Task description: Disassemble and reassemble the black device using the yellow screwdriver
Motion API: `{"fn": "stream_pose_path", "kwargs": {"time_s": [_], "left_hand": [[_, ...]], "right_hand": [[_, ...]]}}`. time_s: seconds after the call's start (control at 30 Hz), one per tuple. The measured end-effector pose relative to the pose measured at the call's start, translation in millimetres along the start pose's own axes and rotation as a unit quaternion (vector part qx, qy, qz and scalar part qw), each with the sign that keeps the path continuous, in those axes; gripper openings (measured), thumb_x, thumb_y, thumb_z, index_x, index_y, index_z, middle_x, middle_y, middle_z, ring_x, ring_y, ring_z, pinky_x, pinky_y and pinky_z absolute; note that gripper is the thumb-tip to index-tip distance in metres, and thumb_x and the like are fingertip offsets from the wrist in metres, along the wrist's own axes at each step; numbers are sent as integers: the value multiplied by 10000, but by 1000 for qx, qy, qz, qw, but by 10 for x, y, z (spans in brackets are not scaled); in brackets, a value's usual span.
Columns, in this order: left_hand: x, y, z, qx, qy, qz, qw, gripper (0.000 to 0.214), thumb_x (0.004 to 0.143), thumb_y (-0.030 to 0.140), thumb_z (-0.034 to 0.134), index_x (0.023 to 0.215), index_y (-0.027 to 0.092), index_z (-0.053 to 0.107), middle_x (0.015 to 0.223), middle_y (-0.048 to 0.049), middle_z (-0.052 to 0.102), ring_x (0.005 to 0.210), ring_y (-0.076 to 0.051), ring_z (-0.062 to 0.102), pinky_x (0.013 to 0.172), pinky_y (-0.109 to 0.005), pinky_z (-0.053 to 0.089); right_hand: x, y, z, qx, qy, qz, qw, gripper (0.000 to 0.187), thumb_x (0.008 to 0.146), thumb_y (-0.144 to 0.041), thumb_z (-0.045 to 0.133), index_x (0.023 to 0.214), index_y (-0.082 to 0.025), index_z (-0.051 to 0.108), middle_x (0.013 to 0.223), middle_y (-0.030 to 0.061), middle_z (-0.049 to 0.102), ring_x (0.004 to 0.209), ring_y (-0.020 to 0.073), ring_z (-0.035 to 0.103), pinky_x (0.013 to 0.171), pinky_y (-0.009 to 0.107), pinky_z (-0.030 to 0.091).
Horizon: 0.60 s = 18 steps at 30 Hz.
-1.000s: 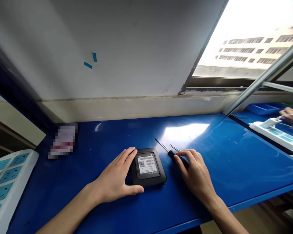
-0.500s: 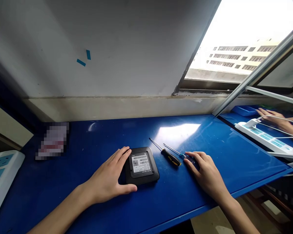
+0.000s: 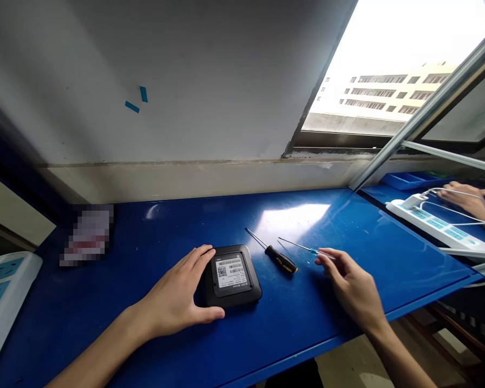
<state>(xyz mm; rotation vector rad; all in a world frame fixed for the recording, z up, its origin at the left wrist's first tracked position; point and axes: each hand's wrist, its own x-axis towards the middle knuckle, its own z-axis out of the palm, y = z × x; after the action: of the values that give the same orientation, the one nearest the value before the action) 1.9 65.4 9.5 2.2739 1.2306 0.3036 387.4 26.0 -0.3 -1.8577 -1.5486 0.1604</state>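
Observation:
A flat black square device [image 3: 250, 293] lies on the blue table with its white barcode label facing up. My left hand [image 3: 172, 302] is around its left side, fingers at the back edge and thumb at the front corner. In my right hand [image 3: 355, 288], a thin screwdriver [image 3: 295, 244] with a clear bluish handle is pinched between thumb and fingers. Its shaft points to the far left, and most of the handle is hidden by the fingers. Between the device and my right hand rests a second screwdriver [image 3: 281, 258], with a black and yellow handle.
White power strips stand at the left edge [image 3: 14, 285] and on the neighbouring table at right [image 3: 432, 221]. Another person's hands [image 3: 464, 199] are there, near a blue tray [image 3: 406, 180]. A metal frame [image 3: 382, 151] rises between the tables. A blurred-out item [image 3: 89, 234] lies at back left.
My right hand has picked up the clear-handled screwdriver from the table and drawn it slightly to the right. My left hand stays on the device.

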Motion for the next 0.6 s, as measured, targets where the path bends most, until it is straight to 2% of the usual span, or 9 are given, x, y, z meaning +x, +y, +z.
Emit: {"fn": "stream_pose_path", "kwargs": {"time_s": [0.07,0.13,0.23,0.3,0.4,0.6], "left_hand": [[-10,13,-34,-4,-7,1,1000,1028,754,681,762,1578,272,303,1666,-129,306,1502,-414,317,1170,-588,387],[-21,21,-67,-5,-15,4,1000,1020,728,670,785,1558,271,346,1657,-125,325,1498,-416,327,1166,-587,394],[-36,24,-102,-6,-20,4,1000,1018,697,654,812,1535,259,392,1639,-131,358,1488,-423,344,1164,-587,398],[-42,27,-115,-9,-23,-1,1000,1028,684,660,817,1533,256,399,1636,-132,365,1483,-429,352,1161,-588,403],[-40,36,-125,-8,-30,-3,1000,1035,686,667,813,1537,257,392,1640,-129,359,1483,-429,351,1160,-589,405],[-29,18,-106,0,-31,8,999,1047,703,696,791,1545,233,376,1647,-141,339,1492,-418,336,1169,-586,390]], "right_hand": [[-6,-74,-169,35,-3,12,999,475,965,-602,498,1115,-191,684,821,78,774,651,206,706,597,324,585],[-7,-170,-357,95,-51,18,994,443,928,-596,576,1063,-197,714,761,66,751,621,195,685,575,307,581],[-3,-340,-566,108,-241,3,965,363,930,-537,615,1087,-230,727,803,53,761,710,197,720,644,302,608],[0,-446,-613,91,-320,-8,943,315,938,-504,620,1089,-253,735,856,47,776,750,195,739,674,299,619],[7,-541,-575,70,-346,-28,935,269,947,-478,620,1069,-271,742,881,36,782,758,192,750,675,291,623],[9,-538,-487,63,-322,-49,944,274,946,-485,615,1047,-268,748,851,38,790,739,202,767,651,283,627]]}}
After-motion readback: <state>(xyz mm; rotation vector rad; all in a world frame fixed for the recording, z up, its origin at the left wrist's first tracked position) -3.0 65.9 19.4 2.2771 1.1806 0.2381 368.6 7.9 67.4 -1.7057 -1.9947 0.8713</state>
